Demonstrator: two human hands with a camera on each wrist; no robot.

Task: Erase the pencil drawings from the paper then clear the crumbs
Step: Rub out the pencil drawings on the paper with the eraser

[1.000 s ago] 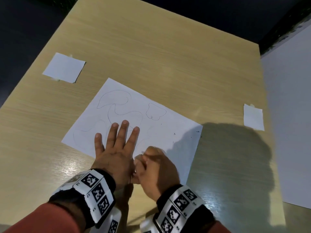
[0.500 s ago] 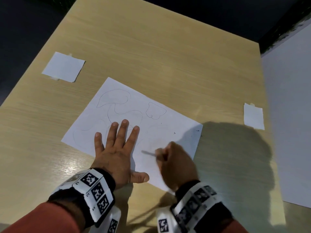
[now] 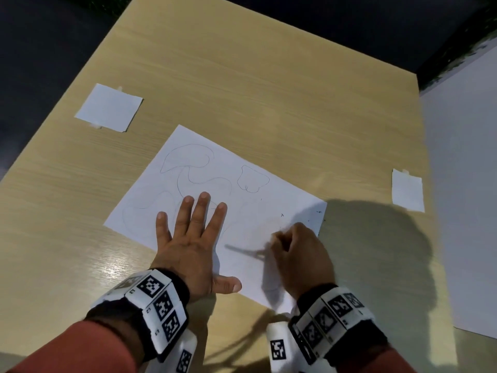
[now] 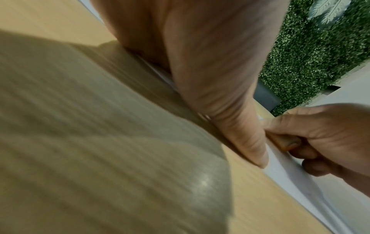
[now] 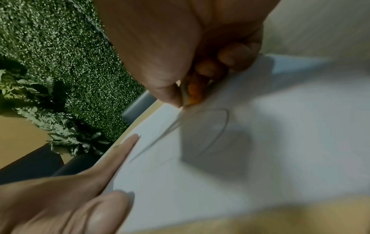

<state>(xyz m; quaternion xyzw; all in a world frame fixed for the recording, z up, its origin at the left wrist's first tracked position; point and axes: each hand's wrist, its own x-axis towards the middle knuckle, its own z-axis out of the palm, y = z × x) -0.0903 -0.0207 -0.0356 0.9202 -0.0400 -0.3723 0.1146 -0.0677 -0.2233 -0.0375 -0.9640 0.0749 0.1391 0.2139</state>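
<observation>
A white paper (image 3: 242,168) with pencil outlines lies on the wooden table (image 3: 242,76). My left hand (image 3: 192,235) lies flat on its near left part, fingers straight and spread, thumb out to the right. My right hand (image 3: 295,251) is curled over the paper's near right part and pinches a small orange eraser (image 5: 193,93) against the sheet; in the head view the eraser is hidden under the fingers. A curved pencil line (image 5: 218,131) runs just beyond the eraser. Dark crumbs (image 3: 309,218) dot the paper's right corner.
Two small white paper squares are taped to the table, one at the far left (image 3: 109,107) and one at the right (image 3: 407,191). A large white sheet (image 3: 468,197) covers the right side. A green hedge wall (image 5: 60,47) stands behind.
My right hand has slid from beside the left thumb to the right and farther up the paper. The left hand has stayed flat in place.
</observation>
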